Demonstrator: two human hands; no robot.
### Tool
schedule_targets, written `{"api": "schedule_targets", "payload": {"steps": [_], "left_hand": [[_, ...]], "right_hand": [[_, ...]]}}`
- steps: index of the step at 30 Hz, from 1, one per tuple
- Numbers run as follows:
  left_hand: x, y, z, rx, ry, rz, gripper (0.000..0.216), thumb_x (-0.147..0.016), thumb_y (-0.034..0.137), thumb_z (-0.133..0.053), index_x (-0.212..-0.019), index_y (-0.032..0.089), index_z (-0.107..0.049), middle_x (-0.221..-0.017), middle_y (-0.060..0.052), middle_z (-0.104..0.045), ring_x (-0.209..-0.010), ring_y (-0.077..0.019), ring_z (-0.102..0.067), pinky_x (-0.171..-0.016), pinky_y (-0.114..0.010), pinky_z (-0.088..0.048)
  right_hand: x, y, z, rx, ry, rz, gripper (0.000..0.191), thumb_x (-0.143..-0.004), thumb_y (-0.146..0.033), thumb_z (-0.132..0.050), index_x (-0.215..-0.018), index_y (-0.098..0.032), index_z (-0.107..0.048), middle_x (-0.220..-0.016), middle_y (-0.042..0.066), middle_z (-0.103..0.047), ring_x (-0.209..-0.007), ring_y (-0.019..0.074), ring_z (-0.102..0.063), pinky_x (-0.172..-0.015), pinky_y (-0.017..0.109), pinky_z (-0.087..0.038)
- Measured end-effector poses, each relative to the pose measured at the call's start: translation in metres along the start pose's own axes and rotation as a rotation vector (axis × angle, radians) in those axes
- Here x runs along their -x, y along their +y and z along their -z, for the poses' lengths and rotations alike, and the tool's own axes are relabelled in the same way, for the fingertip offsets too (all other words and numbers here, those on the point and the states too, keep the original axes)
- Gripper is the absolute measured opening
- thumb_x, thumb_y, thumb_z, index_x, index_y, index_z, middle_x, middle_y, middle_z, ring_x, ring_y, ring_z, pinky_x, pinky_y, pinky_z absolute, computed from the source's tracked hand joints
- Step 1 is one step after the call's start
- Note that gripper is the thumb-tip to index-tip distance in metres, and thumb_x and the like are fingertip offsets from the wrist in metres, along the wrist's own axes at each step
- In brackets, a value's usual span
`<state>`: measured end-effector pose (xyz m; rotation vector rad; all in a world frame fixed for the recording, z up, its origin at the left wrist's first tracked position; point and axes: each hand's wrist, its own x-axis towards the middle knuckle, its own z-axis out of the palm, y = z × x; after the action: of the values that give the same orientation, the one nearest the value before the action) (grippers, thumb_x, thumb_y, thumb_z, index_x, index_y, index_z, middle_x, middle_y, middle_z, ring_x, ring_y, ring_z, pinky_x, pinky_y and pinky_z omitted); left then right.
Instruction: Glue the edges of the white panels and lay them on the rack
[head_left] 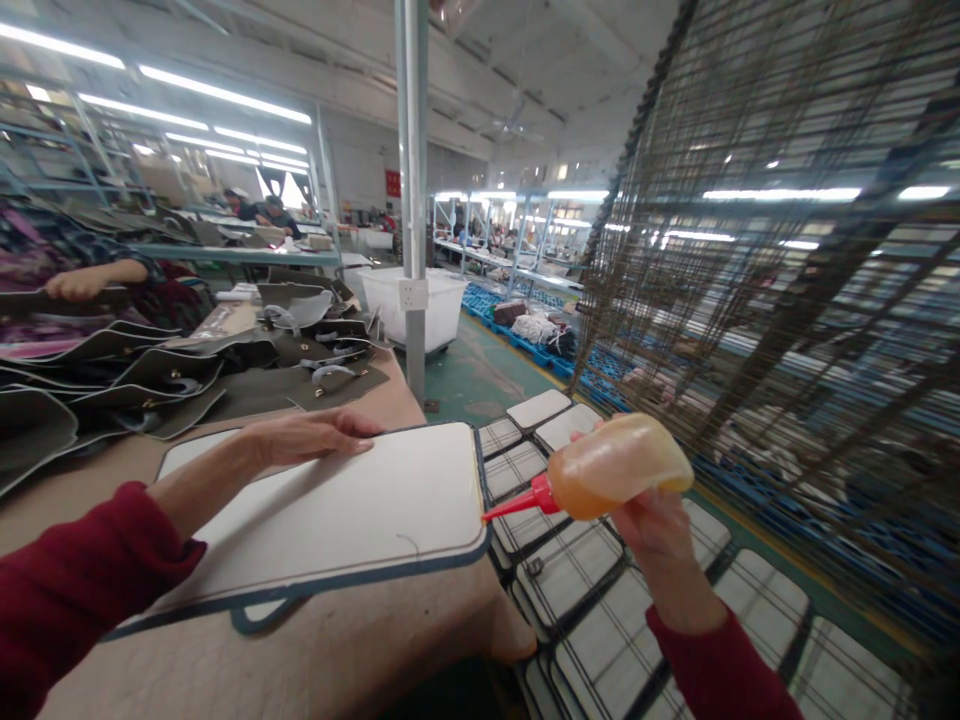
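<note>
R hand [651, 522], approx. 4 o'clock from view ctr, had its grip wrapped round a squeeze btl [622, 465] w/ amber liquid; its red nozzle [525, 500] pointed to 9 o'clock, tip at the 3 o'clock edge of a white panel [360, 510]. Panel was at approx. 8 o'clock, over the desk [390, 620]. L hand [319, 438] touched panel's 12 o'clock side; couldn't tell if its grip pinched. More panels [611, 625] lay at 5 o'clock, dark pcs [255, 390] at 9.

Open room lies over the white panel [337, 505] between left hand [319, 438] and bottle [622, 465]; dark pieces [180, 375] crowd beyond that hand, wire mesh [735, 130] beyond the right hand [654, 522].
</note>
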<state>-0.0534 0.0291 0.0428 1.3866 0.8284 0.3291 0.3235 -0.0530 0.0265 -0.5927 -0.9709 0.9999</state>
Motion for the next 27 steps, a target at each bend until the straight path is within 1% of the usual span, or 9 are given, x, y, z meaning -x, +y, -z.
{"api": "schedule_targets", "payload": {"steps": [5,10,13,17,20,24,27], "left_hand": [[0.003,-0.002,0.001,0.013,0.048,-0.007,0.035,-0.086,0.026,-0.061,-0.117,0.011,-0.067,-0.097,-0.006,-0.076,-0.082,-0.0189,-0.067,-0.077,-0.024,-0.049],[0.004,-0.004,0.002,0.038,0.083,0.003,0.037,-0.085,0.028,-0.064,-0.118,0.012,-0.067,-0.099,-0.007,-0.076,-0.086,-0.021,-0.068,-0.078,-0.026,-0.051],[0.005,-0.007,0.002,0.059,0.086,-0.01,0.036,-0.085,0.028,-0.064,-0.117,0.013,-0.067,-0.101,-0.007,-0.076,-0.089,-0.0221,-0.068,-0.081,-0.028,-0.051],[0.004,-0.014,0.002,0.065,0.122,-0.03,0.039,-0.084,0.031,-0.066,-0.118,0.012,-0.067,-0.102,-0.007,-0.075,-0.089,-0.0224,-0.068,-0.08,-0.026,-0.052],[0.001,-0.024,0.005,0.084,0.166,-0.042,0.038,-0.083,0.031,-0.067,-0.117,0.013,-0.068,-0.102,-0.007,-0.075,-0.091,-0.0229,-0.068,-0.078,-0.025,-0.052],[-0.002,-0.036,0.006,0.124,0.227,-0.048,0.038,-0.079,0.032,-0.071,-0.114,0.018,-0.071,-0.102,-0.005,-0.076,-0.09,-0.0215,-0.069,-0.077,-0.024,-0.052],[-0.005,-0.04,0.001,0.152,0.277,-0.041,0.043,-0.074,0.036,-0.075,-0.114,0.021,-0.071,-0.102,-0.006,-0.076,-0.09,-0.0224,-0.069,-0.077,-0.025,-0.053]], "right_hand": [[0.002,0.001,-0.003,0.025,0.015,0.014,0.077,-0.048,-0.051,-0.086,-0.119,-0.031,-0.062,-0.118,0.009,-0.07,-0.115,0.0385,-0.06,-0.104,0.064,-0.038],[0.005,0.005,0.001,0.04,0.032,0.064,0.075,-0.053,-0.049,-0.085,-0.122,-0.034,-0.059,-0.119,0.009,-0.069,-0.111,0.037,-0.063,-0.103,0.064,-0.038],[0.008,0.008,0.003,0.024,0.038,0.088,0.075,-0.054,-0.049,-0.084,-0.123,-0.034,-0.059,-0.121,0.009,-0.069,-0.11,0.0366,-0.064,-0.102,0.063,-0.04],[0.013,0.013,0.004,-0.022,0.058,0.123,0.063,-0.059,-0.041,-0.084,-0.118,-0.033,-0.062,-0.117,0.007,-0.07,-0.105,0.0331,-0.066,-0.104,0.059,-0.041],[0.016,0.017,0.003,-0.028,0.065,0.169,0.052,-0.063,-0.039,-0.082,-0.112,-0.031,-0.065,-0.117,0.006,-0.07,-0.105,0.0322,-0.067,-0.103,0.058,-0.043],[0.019,0.023,0.002,-0.034,0.1,0.215,0.048,-0.066,-0.036,-0.081,-0.11,-0.028,-0.065,-0.121,0.006,-0.067,-0.105,0.0315,-0.067,-0.1,0.055,-0.046],[0.019,0.027,0.002,-0.015,0.137,0.239,0.047,-0.069,-0.035,-0.078,-0.113,-0.028,-0.063,-0.125,0.007,-0.066,-0.106,0.0303,-0.066,-0.101,0.053,-0.046]]}}
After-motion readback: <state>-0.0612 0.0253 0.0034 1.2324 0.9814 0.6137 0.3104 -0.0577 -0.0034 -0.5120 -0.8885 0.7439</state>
